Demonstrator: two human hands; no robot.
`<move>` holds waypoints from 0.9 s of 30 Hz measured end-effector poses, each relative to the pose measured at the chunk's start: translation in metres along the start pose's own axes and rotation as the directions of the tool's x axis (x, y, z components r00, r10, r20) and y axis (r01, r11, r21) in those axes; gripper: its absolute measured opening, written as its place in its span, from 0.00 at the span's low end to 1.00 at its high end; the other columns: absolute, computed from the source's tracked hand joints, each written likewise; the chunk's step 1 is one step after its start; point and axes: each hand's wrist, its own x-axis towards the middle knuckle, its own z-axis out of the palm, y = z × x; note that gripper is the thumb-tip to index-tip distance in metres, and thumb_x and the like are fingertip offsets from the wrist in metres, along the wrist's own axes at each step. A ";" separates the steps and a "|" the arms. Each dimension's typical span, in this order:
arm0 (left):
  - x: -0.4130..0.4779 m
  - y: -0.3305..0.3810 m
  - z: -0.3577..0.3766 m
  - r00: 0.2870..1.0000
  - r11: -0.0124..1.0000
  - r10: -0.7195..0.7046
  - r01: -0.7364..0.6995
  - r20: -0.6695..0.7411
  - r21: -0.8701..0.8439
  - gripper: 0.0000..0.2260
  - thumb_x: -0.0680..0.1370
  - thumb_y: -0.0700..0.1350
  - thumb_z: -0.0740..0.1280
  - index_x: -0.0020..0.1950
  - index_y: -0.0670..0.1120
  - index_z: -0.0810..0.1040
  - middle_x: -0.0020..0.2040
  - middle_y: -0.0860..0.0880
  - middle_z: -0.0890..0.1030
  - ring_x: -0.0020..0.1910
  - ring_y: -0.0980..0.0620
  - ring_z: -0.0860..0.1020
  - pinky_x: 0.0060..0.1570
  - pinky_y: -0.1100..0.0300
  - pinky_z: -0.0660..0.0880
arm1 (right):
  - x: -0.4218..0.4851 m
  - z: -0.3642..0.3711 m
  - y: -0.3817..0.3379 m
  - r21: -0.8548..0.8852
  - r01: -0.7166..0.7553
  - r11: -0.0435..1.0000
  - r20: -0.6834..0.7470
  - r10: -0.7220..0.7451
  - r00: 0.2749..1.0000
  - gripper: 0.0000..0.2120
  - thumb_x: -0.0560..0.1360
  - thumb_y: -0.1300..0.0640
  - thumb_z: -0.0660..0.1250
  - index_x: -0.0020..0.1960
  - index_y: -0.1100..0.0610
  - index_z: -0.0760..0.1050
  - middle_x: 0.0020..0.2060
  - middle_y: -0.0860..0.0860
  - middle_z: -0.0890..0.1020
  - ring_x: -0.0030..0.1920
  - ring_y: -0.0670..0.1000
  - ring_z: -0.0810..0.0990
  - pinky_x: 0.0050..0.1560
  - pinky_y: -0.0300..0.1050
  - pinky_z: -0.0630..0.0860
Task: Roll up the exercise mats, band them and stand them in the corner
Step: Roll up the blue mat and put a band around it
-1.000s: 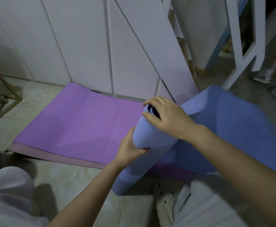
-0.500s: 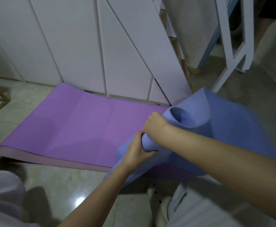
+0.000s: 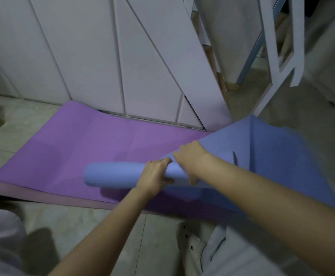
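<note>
Head view: blue mat (image 3: pixel 112 174) partly rolled, gripped by left hand (image 3: pixel 154 174) and right hand (image 3: pixel 190 156); purple mat (image 3: pixel 83 146) flat; banding, standing not yet done.

blue mat (image 3: pixel 262 148): loose right edge motion-blurred; purple mat (image 3: pixel 95 148): right end hidden beneath it; wooden frame (image 3: pixel 0 121): cut by left edge

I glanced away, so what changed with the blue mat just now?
The blue mat roll swung down from steeply tilted to level, pointing left over the purple mat. The right grip moved from its top end to its side; the left grip kept hold. The purple mat stayed flat.
</note>
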 end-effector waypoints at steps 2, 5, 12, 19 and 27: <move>0.013 0.002 -0.008 0.996 0.997 0.055 -0.059 0.071 0.053 0.16 0.66 0.43 0.75 0.51 0.42 0.76 0.49 0.43 0.82 0.50 0.41 0.79 0.46 0.51 0.69 | 0.004 0.010 -0.016 0.025 -0.045 0.999 -0.075 0.047 0.996 0.27 0.78 0.54 0.63 0.73 0.60 0.58 0.67 0.55 0.69 0.67 0.56 0.70 0.64 0.52 0.68; 0.022 0.005 -0.012 0.979 0.998 0.045 -0.055 0.198 0.044 0.17 0.66 0.43 0.74 0.53 0.44 0.76 0.48 0.44 0.83 0.52 0.43 0.79 0.45 0.54 0.72 | 0.011 0.024 -0.017 0.199 -0.145 0.969 -0.127 0.173 0.977 0.23 0.75 0.55 0.67 0.66 0.59 0.65 0.62 0.52 0.75 0.62 0.53 0.76 0.57 0.45 0.71; 0.013 -0.008 0.007 0.966 0.989 0.120 -0.138 0.227 0.062 0.38 0.64 0.49 0.77 0.70 0.48 0.65 0.65 0.48 0.73 0.63 0.46 0.70 0.61 0.52 0.66 | 0.013 0.043 0.009 0.332 -0.107 0.937 -0.085 0.143 0.986 0.18 0.68 0.45 0.72 0.49 0.53 0.69 0.51 0.52 0.80 0.49 0.54 0.78 0.42 0.44 0.66; -0.009 -0.017 0.032 0.991 0.926 0.068 -0.105 0.115 0.362 0.59 0.60 0.54 0.79 0.77 0.46 0.42 0.74 0.42 0.60 0.75 0.44 0.58 0.70 0.37 0.50 | 0.018 0.050 0.034 0.495 -0.149 0.856 0.082 0.125 0.989 0.24 0.63 0.40 0.75 0.42 0.55 0.68 0.38 0.50 0.75 0.41 0.54 0.74 0.39 0.44 0.67; -0.022 -0.019 0.059 0.984 0.882 0.178 -0.164 0.010 0.443 0.56 0.50 0.49 0.81 0.72 0.39 0.58 0.63 0.38 0.75 0.62 0.39 0.74 0.53 0.31 0.70 | 0.025 0.058 0.058 0.734 -0.208 0.647 0.289 -0.021 0.957 0.29 0.60 0.39 0.77 0.53 0.56 0.76 0.47 0.51 0.82 0.45 0.54 0.82 0.50 0.49 0.80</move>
